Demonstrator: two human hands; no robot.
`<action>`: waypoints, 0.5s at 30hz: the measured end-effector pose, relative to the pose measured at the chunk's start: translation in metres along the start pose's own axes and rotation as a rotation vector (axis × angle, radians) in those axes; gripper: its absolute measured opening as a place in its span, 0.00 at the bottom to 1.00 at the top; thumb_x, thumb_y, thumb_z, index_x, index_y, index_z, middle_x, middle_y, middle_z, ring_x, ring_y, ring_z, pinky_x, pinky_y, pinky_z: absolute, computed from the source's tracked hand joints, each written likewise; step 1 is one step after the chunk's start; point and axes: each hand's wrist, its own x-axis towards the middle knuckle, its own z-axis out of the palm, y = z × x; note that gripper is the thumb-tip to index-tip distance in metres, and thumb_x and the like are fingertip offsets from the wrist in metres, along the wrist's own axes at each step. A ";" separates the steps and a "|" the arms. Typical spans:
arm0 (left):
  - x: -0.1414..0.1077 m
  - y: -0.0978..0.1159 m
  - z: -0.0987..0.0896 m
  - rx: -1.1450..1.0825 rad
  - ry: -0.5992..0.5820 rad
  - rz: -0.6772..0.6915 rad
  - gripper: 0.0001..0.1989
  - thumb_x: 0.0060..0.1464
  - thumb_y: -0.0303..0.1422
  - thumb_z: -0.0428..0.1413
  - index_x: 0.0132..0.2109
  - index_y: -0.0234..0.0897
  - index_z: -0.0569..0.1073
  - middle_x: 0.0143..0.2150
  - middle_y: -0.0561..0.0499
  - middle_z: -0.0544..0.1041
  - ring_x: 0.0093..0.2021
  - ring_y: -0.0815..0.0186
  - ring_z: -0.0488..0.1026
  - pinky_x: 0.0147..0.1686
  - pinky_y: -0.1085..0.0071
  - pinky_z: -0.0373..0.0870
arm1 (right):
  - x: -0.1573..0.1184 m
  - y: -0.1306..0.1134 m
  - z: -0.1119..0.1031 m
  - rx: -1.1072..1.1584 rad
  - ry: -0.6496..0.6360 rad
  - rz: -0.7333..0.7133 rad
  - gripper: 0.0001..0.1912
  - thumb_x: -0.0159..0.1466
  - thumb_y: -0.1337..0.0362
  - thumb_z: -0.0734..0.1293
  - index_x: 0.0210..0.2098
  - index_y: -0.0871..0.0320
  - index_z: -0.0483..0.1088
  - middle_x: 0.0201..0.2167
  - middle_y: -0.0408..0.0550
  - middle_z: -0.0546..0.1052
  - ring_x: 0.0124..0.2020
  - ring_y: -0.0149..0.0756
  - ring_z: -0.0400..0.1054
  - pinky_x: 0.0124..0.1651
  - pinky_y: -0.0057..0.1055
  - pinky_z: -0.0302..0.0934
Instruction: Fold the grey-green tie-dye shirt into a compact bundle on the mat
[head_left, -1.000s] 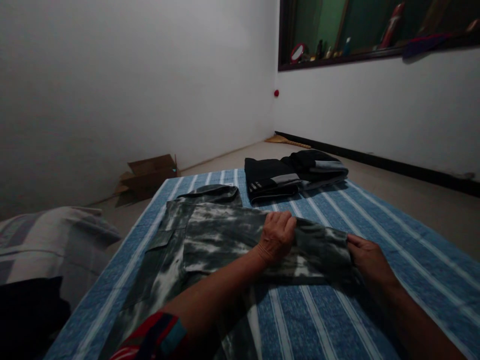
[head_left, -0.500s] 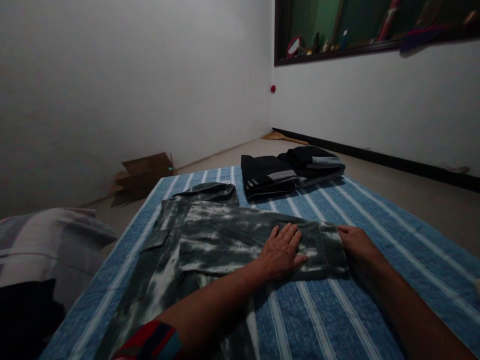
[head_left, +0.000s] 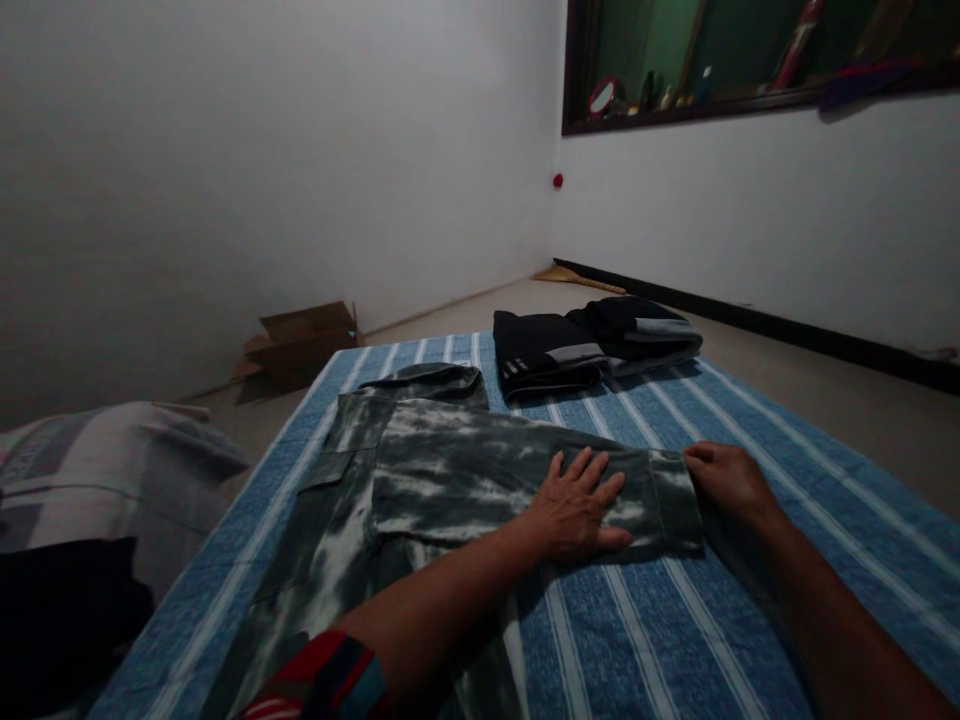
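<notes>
A grey-green and white mottled jacket [head_left: 450, 470] lies on a blue striped cloth [head_left: 795, 480], one sleeve stretched out to the right. My left hand [head_left: 574, 505] rests flat on that sleeve, its fingers spread. At the sleeve's end, my right hand [head_left: 731, 485] pinches the upper corner of the cuff between thumb and fingers. The jacket's collar end lies at the far left of the cloth, and its lower part runs under my left forearm.
Folded black and grey clothes [head_left: 547, 355] lie at the cloth's far edge. An open cardboard box [head_left: 300, 345] stands on the floor at the left. Nearer are a pale checked cloth [head_left: 112, 460] and a dark cloth [head_left: 67, 610]. Walls rise behind.
The fingers of my left hand have spread wider on the sleeve. My right hand still pinches the cuff corner. The whole view has shifted slightly, so things appear further right.
</notes>
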 end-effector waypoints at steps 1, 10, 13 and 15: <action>0.000 0.000 0.000 0.000 -0.004 -0.002 0.38 0.58 0.57 0.43 0.68 0.41 0.50 0.71 0.38 0.47 0.69 0.45 0.40 0.60 0.37 0.42 | 0.000 -0.001 -0.002 -0.019 -0.007 -0.007 0.13 0.50 0.56 0.64 0.22 0.58 0.75 0.23 0.50 0.76 0.27 0.44 0.69 0.29 0.34 0.56; -0.002 0.002 -0.001 0.016 0.008 0.003 0.38 0.58 0.57 0.43 0.67 0.40 0.51 0.70 0.38 0.48 0.69 0.44 0.42 0.60 0.37 0.43 | -0.014 -0.023 -0.009 -0.165 -0.066 0.081 0.29 0.60 0.43 0.58 0.17 0.57 0.71 0.17 0.52 0.74 0.20 0.39 0.67 0.26 0.33 0.54; -0.002 0.002 0.000 0.024 0.015 -0.005 0.37 0.58 0.56 0.44 0.67 0.40 0.52 0.71 0.39 0.48 0.69 0.44 0.41 0.60 0.36 0.43 | -0.013 -0.028 -0.007 -0.175 -0.211 0.082 0.29 0.59 0.43 0.59 0.15 0.59 0.71 0.16 0.55 0.73 0.19 0.41 0.67 0.25 0.34 0.53; -0.002 0.002 0.000 0.018 0.020 -0.002 0.37 0.57 0.56 0.45 0.66 0.41 0.53 0.71 0.40 0.48 0.69 0.43 0.41 0.60 0.35 0.43 | -0.013 -0.026 -0.003 -0.152 -0.183 0.057 0.26 0.58 0.46 0.61 0.16 0.59 0.73 0.17 0.54 0.74 0.21 0.41 0.68 0.25 0.34 0.53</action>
